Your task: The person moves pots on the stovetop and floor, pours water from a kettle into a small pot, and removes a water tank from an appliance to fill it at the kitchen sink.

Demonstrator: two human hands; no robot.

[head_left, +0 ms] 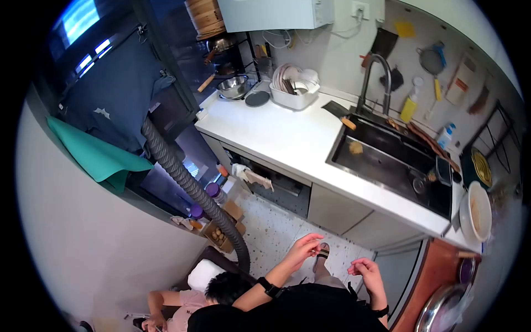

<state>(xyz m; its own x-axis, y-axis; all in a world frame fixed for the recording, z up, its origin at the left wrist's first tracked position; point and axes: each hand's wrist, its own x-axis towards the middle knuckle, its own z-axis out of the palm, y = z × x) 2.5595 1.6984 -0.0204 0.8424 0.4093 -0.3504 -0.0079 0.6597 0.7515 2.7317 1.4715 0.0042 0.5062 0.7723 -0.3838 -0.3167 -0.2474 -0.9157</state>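
My left hand [303,249] is held out over the speckled floor, its fingers loosely bent and apart, with nothing in it. A dark watch [270,288] sits on that wrist. To the right, my right hand [365,270] hangs in the air near the cabinet fronts, fingers half curled and holding nothing. Neither hand touches anything. Beyond them runs a white countertop [276,141] with a dark sink [381,166] let into it. A yellow sponge [355,148] lies in the sink, and a cleaver [334,109] with a wooden handle rests at its left edge.
A dish rack [296,97] and a steel pot [233,87] stand at the counter's back left. A white bowl [475,212] sits at the right end. A grey duct hose [188,191] drops to the floor. Another person in a pink top [188,310] is close by at lower left.
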